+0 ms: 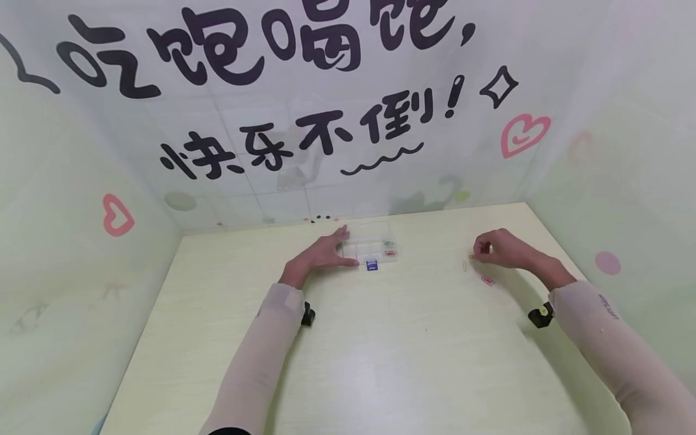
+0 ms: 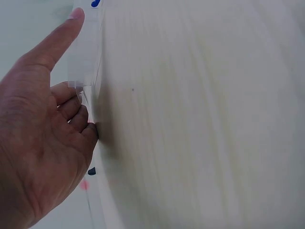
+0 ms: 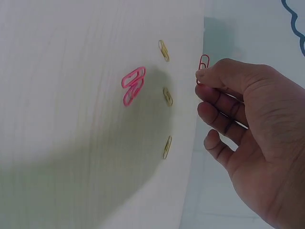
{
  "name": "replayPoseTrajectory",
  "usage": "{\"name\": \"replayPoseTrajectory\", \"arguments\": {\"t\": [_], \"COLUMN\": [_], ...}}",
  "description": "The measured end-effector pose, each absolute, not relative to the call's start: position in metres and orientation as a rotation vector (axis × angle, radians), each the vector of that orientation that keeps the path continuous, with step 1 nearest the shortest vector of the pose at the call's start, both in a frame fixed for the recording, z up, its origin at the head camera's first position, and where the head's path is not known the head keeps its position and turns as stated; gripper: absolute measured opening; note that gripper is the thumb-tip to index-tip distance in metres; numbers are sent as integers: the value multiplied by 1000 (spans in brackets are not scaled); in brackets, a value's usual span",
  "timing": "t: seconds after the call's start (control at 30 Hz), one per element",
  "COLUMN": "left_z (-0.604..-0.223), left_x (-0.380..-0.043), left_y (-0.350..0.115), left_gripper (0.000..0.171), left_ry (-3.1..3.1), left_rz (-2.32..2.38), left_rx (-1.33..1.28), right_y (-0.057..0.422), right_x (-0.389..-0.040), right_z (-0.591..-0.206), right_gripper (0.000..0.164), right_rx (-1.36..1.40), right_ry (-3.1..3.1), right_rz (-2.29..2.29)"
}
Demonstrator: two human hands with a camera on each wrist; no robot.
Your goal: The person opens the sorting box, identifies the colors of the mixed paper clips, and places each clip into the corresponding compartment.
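Observation:
A clear compartment box (image 1: 365,249) with a blue latch (image 1: 371,264) lies at the far side of the table. Its right-hand compartments hold green paper clips (image 1: 388,244) and red paper clips (image 1: 389,253). My left hand (image 1: 322,251) holds the box's left end, thumb along the front and fingers at the back. Over the table's right side, my right hand (image 3: 257,98) pinches a red paper clip (image 3: 205,60) between thumb and forefinger. Below that hand lie pink paper clips (image 3: 134,85) and three gold paper clips, one of them the middle clip (image 3: 167,96).
The pale wooden table (image 1: 370,344) meets a white back wall (image 1: 261,205) with black lettering. Side walls stand left and right. Each wrist wears a small black device, such as the right one (image 1: 541,315).

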State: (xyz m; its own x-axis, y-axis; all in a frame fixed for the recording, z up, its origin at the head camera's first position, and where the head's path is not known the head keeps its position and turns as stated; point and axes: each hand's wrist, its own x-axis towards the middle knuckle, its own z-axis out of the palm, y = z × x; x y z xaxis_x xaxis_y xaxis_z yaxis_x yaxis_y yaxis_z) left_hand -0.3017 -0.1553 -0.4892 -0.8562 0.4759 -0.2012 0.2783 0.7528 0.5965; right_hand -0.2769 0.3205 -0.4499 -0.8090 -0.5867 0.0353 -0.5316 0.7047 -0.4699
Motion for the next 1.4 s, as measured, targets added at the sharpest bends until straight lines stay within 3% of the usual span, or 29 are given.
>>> {"name": "replayPoseTrajectory", "arguments": {"t": [1.4], "left_z": [-488], "left_x": [-300], "left_y": [-155], "left_gripper": [107], "left_ry": [2608], "left_rz": [842], "left_rx": [581], "right_y": [196], "right_x": [-302], "right_z": [-445], "right_gripper": [10], "right_rx": [-1155], "right_ry": [2761], "right_rz": [-839]}}
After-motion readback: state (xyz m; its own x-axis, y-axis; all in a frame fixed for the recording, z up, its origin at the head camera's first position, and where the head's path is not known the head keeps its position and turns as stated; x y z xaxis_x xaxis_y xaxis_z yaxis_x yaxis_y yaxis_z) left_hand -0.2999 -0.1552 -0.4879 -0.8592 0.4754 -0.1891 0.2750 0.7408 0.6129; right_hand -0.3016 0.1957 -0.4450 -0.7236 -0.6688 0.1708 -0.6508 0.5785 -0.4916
